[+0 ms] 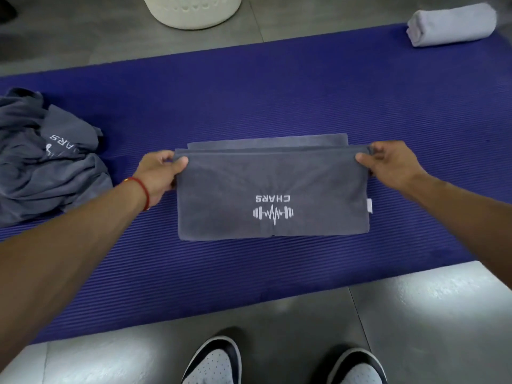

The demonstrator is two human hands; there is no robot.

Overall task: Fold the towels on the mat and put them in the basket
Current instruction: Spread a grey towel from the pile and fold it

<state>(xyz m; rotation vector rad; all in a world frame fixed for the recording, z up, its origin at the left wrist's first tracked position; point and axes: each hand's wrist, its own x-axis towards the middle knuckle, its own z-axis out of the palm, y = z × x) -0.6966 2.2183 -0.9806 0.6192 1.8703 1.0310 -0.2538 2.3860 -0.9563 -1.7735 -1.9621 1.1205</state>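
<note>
**Fingers pinch two corners of a half-folded towel**

Fingers (177, 162) on both hands are curled tight, and each hand pinches one far corner of the grey towel (273, 195). Closest to me are the person's two shoes (212, 361) on the grey floor (415, 314). Next comes the purple mat (249, 101), stretched wide across the floor. Both arms reach out over it, long and nearly straight.

The grey towel lies in the middle of the mat, with white letters and a dumbbell picture on top. The left hand (159, 176), with a red band at its wrist, holds the left corner between thumb and fingers. The right hand (388, 164) holds the right corner the same way. The top flap reaches almost to the far edge, where a strip of the layer under it shows. I think this fold is nearly done.

To the left, a crumpled grey towel (47, 159) sits in a messy heap on the mat, not folded yet. Far off to the right, a white rolled towel (451, 24) rests at the mat's edge. Beyond the mat stands the white basket (194, 12). I cannot see inside it. So I think a lot of the job is left.
</note>
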